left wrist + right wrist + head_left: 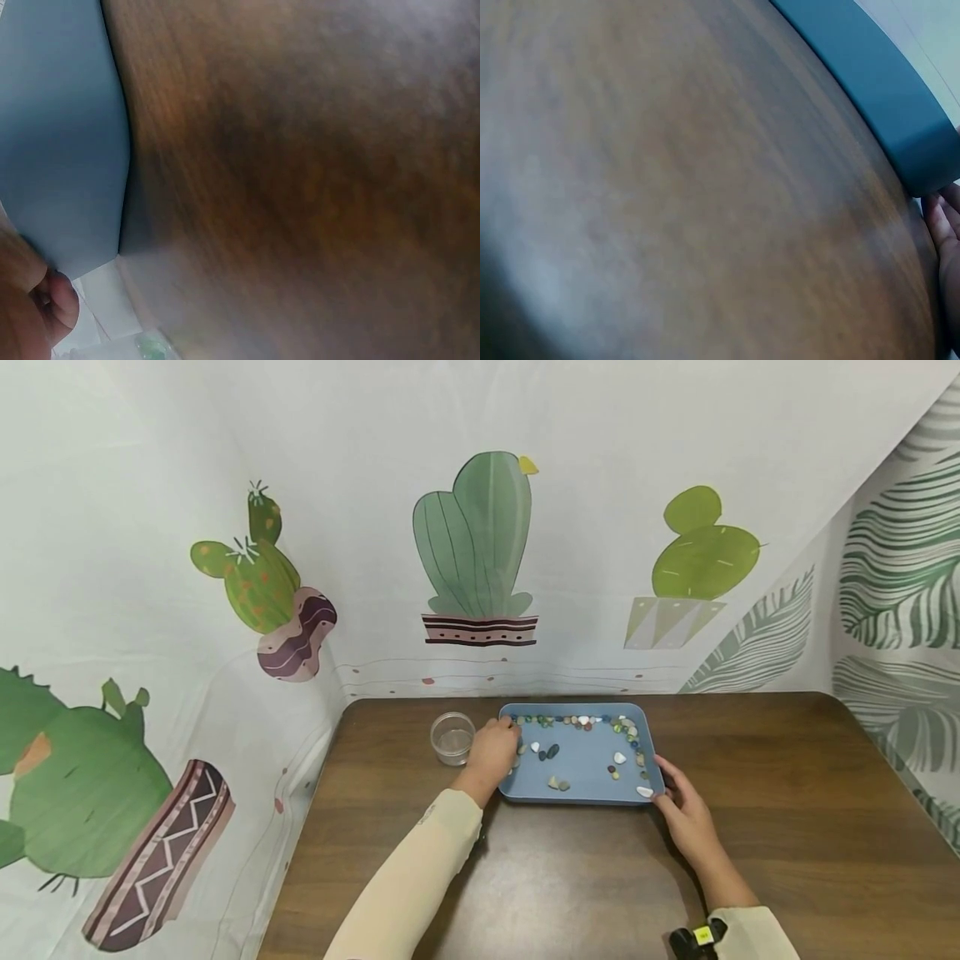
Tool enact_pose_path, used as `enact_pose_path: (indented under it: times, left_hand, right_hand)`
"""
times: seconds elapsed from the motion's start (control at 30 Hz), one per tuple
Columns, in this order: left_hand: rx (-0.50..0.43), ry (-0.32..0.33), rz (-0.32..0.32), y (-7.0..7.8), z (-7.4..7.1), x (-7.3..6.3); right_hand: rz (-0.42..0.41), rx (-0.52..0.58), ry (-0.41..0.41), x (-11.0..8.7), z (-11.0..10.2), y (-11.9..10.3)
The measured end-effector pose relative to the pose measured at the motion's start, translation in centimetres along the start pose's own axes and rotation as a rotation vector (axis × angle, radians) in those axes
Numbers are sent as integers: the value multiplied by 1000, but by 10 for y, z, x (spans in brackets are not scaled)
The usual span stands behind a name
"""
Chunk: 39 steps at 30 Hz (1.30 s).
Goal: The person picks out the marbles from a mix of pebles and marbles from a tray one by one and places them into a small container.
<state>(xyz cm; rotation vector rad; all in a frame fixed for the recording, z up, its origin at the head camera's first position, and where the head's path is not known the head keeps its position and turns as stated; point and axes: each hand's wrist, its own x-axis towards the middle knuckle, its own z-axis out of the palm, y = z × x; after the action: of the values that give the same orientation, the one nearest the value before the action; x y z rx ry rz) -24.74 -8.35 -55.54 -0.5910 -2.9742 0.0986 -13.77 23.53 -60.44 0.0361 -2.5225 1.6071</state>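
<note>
A blue rectangular tray [585, 758] lies toward the back of the wooden table, with several pebbles and glass stones in it. Most line its back and right sides; a few white, dark and tan ones are scattered inside. My left hand [493, 752] grips the tray's left rim, fingers curled over it and hiding some stones. At the opposite end, my right hand [688, 814] holds the right side near the front corner, thumb at the corner and fingers along the wall. Both wrist views show fingertips against the blue outer wall [67, 142].
Just left of my left hand stands a clear round container [453, 739]. The brown wooden table [570, 868] reaches back to a white cloth [600, 427] printed with cacti. A dark wrist device [696, 939] shows at my right sleeve.
</note>
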Motion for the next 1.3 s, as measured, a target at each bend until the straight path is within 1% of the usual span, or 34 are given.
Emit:
enact_pose_path:
  times: [0.2, 0.4, 0.5, 0.6, 0.7, 0.83, 0.93, 1.03, 1.13, 1.23, 1.3]
  left_hand:
    - [-15, 3, -3, 0, -1, 1]
    - [-55, -26, -22, 0, -1, 2]
    - [-70, -24, -30, 0, 1, 3]
    - [-81, -3, -34, -1, 4, 2]
    - [-124, 34, -43, -2, 5, 0]
    - [-220, 83, -76, -5, 7, -4]
    - [-277, 128, -84, -6, 8, -8]
    - [-326, 189, -68, -8, 7, -12]
    - [-394, 266, -54, -10, 3, -17]
    - [-457, 343, -59, -13, -4, -21]
    - [-473, 388, -71, -15, -7, -23]
  right_hand:
    - [2, -12, -4, 1, -1, 1]
    - [5, -12, -3, 1, -1, 0]
    - [1, -9, -3, 1, -2, 0]
    - [-6, -3, -4, 1, -1, 1]
    - [-8, 4, -5, 0, -1, 0]
    - [3, 6, -5, 0, 0, 0]
    - [16, 4, -5, 1, 0, 0]
    - [21, 1, -6, 2, 0, 2]
    - [14, -4, -5, 2, -1, 3]
    - [3, -5, -1, 2, -1, 3]
    - [-4, -2, 1, 2, -1, 2]
